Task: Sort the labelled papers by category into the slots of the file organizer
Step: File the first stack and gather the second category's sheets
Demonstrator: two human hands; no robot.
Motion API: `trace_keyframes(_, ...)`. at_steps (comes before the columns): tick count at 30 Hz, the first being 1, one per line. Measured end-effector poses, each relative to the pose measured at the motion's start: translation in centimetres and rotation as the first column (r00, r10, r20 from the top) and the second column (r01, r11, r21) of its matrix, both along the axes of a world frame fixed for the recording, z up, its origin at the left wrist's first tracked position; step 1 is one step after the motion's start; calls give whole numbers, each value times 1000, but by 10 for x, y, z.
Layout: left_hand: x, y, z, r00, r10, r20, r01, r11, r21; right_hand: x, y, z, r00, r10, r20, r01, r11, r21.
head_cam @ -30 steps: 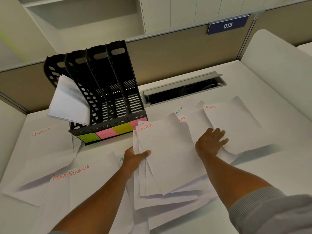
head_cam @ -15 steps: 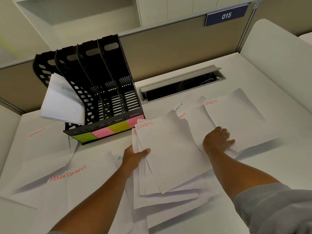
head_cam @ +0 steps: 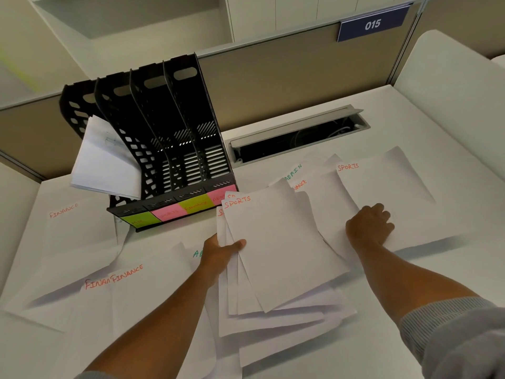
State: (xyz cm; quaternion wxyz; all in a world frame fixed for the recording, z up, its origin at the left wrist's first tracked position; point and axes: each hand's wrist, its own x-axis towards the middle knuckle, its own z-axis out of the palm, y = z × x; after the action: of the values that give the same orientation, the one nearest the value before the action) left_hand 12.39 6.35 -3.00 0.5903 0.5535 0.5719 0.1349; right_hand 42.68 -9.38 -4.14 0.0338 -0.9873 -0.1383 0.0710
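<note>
A black file organizer (head_cam: 175, 138) stands at the back left, its slots tagged with green, pink, yellow and pink sticky notes. Papers (head_cam: 106, 162) lean out of its leftmost slot. My left hand (head_cam: 222, 248) grips the left edge of a small stack of sheets (head_cam: 278, 250) whose top one reads SPORTS. To the right, another SPORTS sheet (head_cam: 388, 184) lies on the desk, and my right hand (head_cam: 369, 225) curls its fingers over that sheet's near left edge. ADMIN and FINANCE sheets (head_cam: 306, 181) peek out between the two.
FINANCE sheets (head_cam: 82, 236) lie spread over the left of the white desk, with more loose sheets (head_cam: 287, 326) under the held stack. An open cable tray (head_cam: 297, 138) is sunk into the desk behind. A partition wall runs along the back.
My right hand slid right onto the SPORTS sheet's edge and its fingers curled from flat. My left hand kept its hold on the stack.
</note>
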Motion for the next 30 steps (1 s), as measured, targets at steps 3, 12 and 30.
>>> trace_keyframes(3, 0, 2, -1, 1000, 3, -3, -3, 1000, 1, -1, -2, -1, 998, 25, 57, -29, 997, 66)
trace_keyframes(12, -1, -3, -1, 999, 26, 24, -27, 999, 20, -44, 30, 32, 989, 129, 80, -149, 923, 354)
trace_keyframes(30, -18, -24, 23, 988, 78, 131, -81, 997, 16, -224, 69, 49, 772, 594, -224, -422, 744, 519)
